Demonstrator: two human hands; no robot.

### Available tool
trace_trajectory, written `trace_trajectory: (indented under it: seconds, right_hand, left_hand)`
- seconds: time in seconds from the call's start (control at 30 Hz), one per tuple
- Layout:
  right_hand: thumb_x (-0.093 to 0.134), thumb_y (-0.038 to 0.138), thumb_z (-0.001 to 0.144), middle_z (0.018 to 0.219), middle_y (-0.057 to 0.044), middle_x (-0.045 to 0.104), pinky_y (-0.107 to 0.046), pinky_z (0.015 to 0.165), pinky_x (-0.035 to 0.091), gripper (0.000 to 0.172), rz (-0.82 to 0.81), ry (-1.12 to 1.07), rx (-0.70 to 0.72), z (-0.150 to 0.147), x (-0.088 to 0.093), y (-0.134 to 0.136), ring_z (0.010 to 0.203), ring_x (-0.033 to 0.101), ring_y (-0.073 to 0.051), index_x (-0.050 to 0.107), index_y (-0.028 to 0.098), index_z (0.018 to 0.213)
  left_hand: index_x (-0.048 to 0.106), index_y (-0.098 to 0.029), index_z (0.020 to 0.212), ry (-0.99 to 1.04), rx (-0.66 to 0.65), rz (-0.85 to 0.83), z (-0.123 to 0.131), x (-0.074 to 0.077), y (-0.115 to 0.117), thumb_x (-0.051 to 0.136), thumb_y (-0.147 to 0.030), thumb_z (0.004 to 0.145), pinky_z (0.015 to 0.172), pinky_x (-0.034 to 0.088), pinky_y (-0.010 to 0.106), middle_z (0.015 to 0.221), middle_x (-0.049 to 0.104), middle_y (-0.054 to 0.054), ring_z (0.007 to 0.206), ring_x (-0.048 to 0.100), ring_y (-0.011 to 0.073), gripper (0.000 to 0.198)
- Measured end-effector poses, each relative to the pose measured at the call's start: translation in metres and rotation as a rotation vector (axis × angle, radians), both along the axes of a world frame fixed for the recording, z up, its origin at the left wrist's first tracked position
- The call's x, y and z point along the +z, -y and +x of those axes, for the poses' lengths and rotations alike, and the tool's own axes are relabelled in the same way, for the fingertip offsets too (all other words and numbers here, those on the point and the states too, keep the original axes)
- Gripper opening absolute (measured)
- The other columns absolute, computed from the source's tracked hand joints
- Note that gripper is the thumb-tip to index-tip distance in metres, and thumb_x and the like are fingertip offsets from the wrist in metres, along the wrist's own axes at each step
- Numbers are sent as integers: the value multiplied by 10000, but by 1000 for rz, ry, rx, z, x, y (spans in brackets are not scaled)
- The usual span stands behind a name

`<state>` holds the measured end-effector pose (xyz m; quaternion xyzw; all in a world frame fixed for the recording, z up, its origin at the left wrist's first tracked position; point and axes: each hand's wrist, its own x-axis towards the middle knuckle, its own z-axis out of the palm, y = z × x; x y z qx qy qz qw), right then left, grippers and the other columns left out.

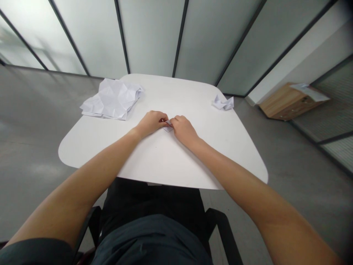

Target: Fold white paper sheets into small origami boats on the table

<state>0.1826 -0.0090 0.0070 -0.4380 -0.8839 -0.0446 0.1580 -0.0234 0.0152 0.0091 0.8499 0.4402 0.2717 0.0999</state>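
Observation:
A small folded piece of white paper [167,127] sits at the middle of the white table [176,92], partly hidden by my fingers. My left hand [151,123] and my right hand [184,129] meet over it, and the fingertips of both pinch its edges. To the far left of my hands lies a large creased sheet of white paper [111,99]. A small crumpled piece of white paper [224,103] rests near the table's far right edge, well apart from my right hand.
The rounded table stands on a grey floor [33,129] before a frosted glass partition [150,36]. A low wooden cabinet [288,103] with white paper [310,92] on top stands at the right. Black chair arms [220,228] flank my lap.

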Motion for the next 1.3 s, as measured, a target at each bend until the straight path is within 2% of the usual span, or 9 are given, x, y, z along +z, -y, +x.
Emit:
trace_trajectory:
  seconds: [0.07,0.23,0.37,0.7,0.87,0.97,1.07,1.2,1.3]
  right_hand:
    - [486,51,1024,1057,-161,690,-365,892,415,268,2,-26,-15,1,0,1,1008,580,-286,739,102,1098]
    - [544,154,1057,1019,-128,693,-352,884,417,208,0,-145,-17,10,-6,-7,979,606,-271,750,134,1076]
    - [540,169,1063,1054,-118,712,-348,906,420,212,3,-197,0,15,-10,-13,1007,613,-267,746,151,1109]
    - [596,170,1026,988,-99,722,-335,858,414,133,-92,-72,9,12,2,-14,954,619,-252,727,177,1006]
    - [569,166,1028,996,-112,707,-339,868,418,153,-65,-89,39,12,-1,-11,970,610,-253,712,172,974]
    - [564,147,996,970,-92,699,-338,852,421,132,-66,-233,19,11,-4,-12,928,605,-240,681,181,944]
    - [594,192,951,881,-36,681,-328,805,426,72,-152,-477,-53,12,-4,-17,835,591,-212,639,201,895]
    - [581,305,939,854,-8,680,-332,778,455,102,-328,-786,-120,11,-5,-22,791,593,-197,620,211,928]
    - [593,347,927,895,-21,699,-351,808,494,141,-414,-917,-110,9,-8,-22,832,617,-201,615,209,943]
  left_hand:
    - [767,-216,964,63,0,-32,-1,-2,1,774,-329,860,751,472,293,851,777,18,789,697,189,153]
    - [685,-230,1164,292,-61,-187,-5,-5,1,773,-263,841,828,537,281,931,811,7,862,747,177,336]
    - [692,-214,1109,342,-75,-225,-8,-5,-1,747,-264,851,826,547,276,950,813,22,878,755,177,268]
    - [683,-235,972,167,-3,-154,-7,-8,-3,749,-263,828,757,480,285,889,786,-14,822,719,177,161]
    - [667,-225,934,204,-50,-199,-10,-9,-4,730,-310,832,741,482,286,844,753,-19,788,690,172,146]
    - [654,-214,919,270,-80,-156,-8,-5,-2,694,-330,865,811,504,298,887,747,-1,860,684,178,134]
    - [636,-205,986,447,-125,-147,-1,2,2,674,-346,895,888,519,307,978,741,26,935,683,173,171]
    - [547,-214,1259,673,-161,-280,9,8,8,738,-354,860,783,515,265,1029,726,44,842,665,134,464]
    - [504,-217,1328,715,-143,-326,13,9,10,760,-305,821,786,505,257,1027,727,43,849,659,130,575]
